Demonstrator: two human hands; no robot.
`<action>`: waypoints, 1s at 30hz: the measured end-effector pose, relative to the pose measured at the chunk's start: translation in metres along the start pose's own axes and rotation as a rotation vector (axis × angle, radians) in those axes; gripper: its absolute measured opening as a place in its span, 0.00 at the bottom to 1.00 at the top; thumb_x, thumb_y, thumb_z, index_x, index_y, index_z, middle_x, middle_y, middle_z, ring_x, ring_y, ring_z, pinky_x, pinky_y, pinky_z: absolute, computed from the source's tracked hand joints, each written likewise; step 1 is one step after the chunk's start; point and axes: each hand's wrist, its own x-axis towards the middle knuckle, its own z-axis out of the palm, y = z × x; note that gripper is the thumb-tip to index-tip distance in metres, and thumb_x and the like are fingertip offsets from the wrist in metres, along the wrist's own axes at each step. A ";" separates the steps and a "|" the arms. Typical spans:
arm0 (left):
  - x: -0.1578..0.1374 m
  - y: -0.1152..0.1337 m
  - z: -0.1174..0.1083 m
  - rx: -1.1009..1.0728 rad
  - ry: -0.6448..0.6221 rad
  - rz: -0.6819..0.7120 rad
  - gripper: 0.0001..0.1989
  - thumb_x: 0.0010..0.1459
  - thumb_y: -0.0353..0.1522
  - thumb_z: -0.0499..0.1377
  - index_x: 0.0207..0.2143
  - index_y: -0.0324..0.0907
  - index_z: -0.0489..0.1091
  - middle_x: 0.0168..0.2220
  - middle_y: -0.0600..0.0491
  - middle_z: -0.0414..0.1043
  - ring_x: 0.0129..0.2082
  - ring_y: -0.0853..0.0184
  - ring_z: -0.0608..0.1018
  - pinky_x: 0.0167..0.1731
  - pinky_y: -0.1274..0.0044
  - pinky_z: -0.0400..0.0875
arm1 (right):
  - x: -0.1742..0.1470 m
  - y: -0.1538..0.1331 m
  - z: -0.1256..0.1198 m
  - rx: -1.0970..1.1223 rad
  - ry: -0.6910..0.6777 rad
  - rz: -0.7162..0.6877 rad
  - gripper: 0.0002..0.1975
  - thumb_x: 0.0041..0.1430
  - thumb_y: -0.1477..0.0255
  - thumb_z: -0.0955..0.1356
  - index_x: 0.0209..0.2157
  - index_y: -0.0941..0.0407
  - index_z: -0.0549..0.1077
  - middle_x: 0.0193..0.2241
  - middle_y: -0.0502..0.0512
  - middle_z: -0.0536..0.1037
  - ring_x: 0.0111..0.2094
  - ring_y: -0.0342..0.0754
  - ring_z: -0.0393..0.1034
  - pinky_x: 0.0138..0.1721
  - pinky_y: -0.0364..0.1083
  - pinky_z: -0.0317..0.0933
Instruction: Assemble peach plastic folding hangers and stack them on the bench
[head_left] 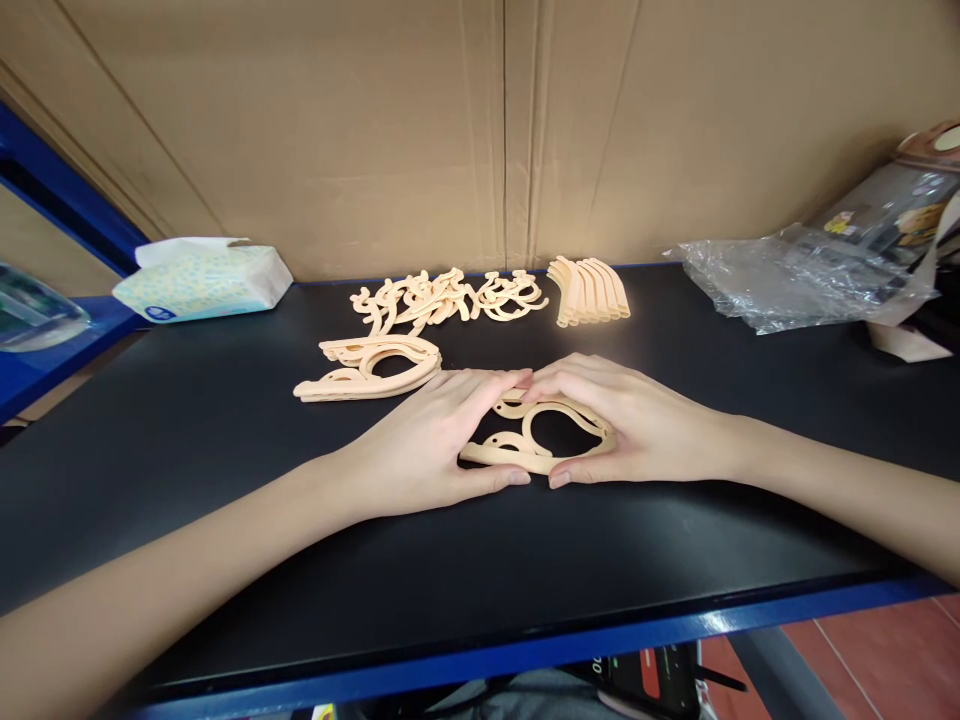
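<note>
Both hands are closed around a beige plastic folding hanger [536, 463], folded up, low over the black tabletop. My left hand [431, 440] grips its left end, thumb along the near edge and fingers over the far edge. At the rounded right end, my right hand [626, 420] wraps it the same way, and the fingertips of both hands meet at the far side. A small stack of similar folded hangers [405, 380] lies just beyond my left hand. Part of the held hanger is hidden under my fingers.
Behind lie a heap of beige hooks [427, 298] and a row of curved hanger arms [589, 292]. A tissue pack [202, 280] sits back left. Clear plastic bags [772, 275] lie back right, against a cardboard wall [337, 130]. A phone [660, 680] shows below the table's blue edge.
</note>
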 end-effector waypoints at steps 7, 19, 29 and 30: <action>0.001 0.000 -0.001 -0.007 -0.005 -0.001 0.37 0.58 0.46 0.61 0.63 0.41 0.52 0.61 0.43 0.62 0.58 0.53 0.68 0.55 0.63 0.63 | 0.000 -0.003 0.000 -0.016 0.020 0.049 0.27 0.53 0.58 0.73 0.50 0.55 0.65 0.47 0.57 0.75 0.49 0.53 0.68 0.49 0.52 0.60; 0.002 0.003 -0.005 0.052 0.019 -0.012 0.37 0.57 0.46 0.62 0.62 0.41 0.53 0.54 0.46 0.68 0.49 0.58 0.71 0.48 0.67 0.65 | -0.001 -0.006 -0.002 0.066 0.019 0.066 0.25 0.53 0.60 0.73 0.47 0.53 0.63 0.54 0.57 0.70 0.54 0.52 0.65 0.53 0.52 0.58; 0.004 -0.001 -0.011 0.395 0.217 0.070 0.31 0.60 0.48 0.58 0.57 0.36 0.62 0.52 0.44 0.70 0.48 0.56 0.72 0.48 0.68 0.61 | 0.000 0.006 0.000 0.320 0.262 0.448 0.26 0.59 0.58 0.68 0.54 0.54 0.62 0.39 0.53 0.77 0.36 0.47 0.70 0.39 0.48 0.65; 0.004 -0.003 -0.012 0.421 0.228 0.092 0.31 0.60 0.48 0.58 0.57 0.35 0.62 0.52 0.44 0.70 0.48 0.56 0.73 0.48 0.68 0.61 | 0.000 0.008 0.000 0.338 0.265 0.471 0.24 0.59 0.57 0.68 0.52 0.54 0.64 0.36 0.52 0.77 0.34 0.47 0.70 0.36 0.47 0.64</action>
